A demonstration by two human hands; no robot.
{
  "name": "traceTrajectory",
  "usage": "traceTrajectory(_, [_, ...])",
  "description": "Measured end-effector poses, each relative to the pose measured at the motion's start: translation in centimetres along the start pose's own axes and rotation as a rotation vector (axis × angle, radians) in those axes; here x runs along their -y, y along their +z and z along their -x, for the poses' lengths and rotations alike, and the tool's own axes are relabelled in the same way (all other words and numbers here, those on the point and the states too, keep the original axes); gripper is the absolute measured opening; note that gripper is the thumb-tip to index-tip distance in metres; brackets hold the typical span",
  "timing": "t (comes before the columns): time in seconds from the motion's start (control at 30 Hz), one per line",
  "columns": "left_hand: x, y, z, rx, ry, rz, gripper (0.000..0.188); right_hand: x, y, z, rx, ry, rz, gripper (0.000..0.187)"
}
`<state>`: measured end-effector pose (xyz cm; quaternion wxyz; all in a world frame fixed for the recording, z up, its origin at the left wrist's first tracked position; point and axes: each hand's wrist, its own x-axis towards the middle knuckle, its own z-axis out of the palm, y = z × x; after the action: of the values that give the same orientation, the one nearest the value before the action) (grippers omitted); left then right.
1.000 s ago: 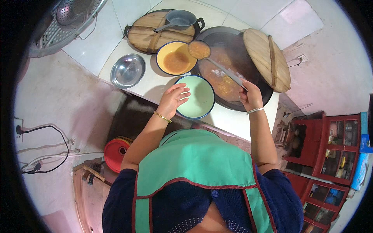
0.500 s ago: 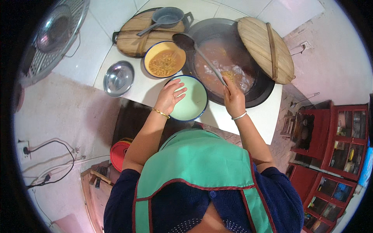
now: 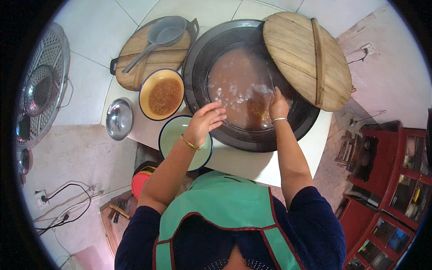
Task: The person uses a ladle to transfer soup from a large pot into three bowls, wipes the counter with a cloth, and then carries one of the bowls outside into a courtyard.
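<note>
My right hand (image 3: 278,107) is closed around the handle of a ladle (image 3: 272,78) over the right side of a big black wok (image 3: 198,58). The ladle's bowl is hard to make out; a dark patch shows in the brownish, steaming broth (image 3: 236,74) beside the hand. My left hand (image 3: 207,121) is open, fingers stretched, above the wok's near left rim and the edge of a pale green enamel bowl (image 3: 171,135) with a blue rim. Left of the wok stands a yellow enamel bowl (image 3: 143,96) holding brown soup with bits in it.
A round wooden lid (image 3: 292,54) leans over the wok's right side. Behind the yellow bowl, a grey long-handled pan (image 3: 167,30) rests on another wooden lid (image 3: 128,67). A shiny metal bowl (image 3: 119,119) sits at the left table edge. Red cabinets (image 3: 378,157) stand right.
My right hand has brought the ladle from beside the yellow bowl to the wok's right side. My left hand now hovers nearer the wok. The view has shifted.
</note>
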<state>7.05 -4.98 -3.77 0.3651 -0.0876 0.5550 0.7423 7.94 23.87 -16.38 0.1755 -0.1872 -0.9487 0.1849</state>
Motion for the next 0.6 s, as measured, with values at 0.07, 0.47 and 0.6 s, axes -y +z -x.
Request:
traceTrajectory(0.07, [0.0, 0.8, -0.1, -0.018, -0.037, -0.019, 0.036, -0.6, 1.9, -0.1, -0.001, -0.017, -0.071, 0.034])
traceTrajectory(0.47, [0.2, 0.7, -0.2, -0.026, -0.015, 0.062, 0.033, 3.1, -2.2, 0.7, 0.363, 0.844, -1.346, 0.029])
traceTrajectory(0.6, [-0.3, 0.3, 0.8, 0.013, 0.009, 0.077, 0.033, 5.9, -7.0, 1.2, 0.434, 0.779, -1.315, 0.031])
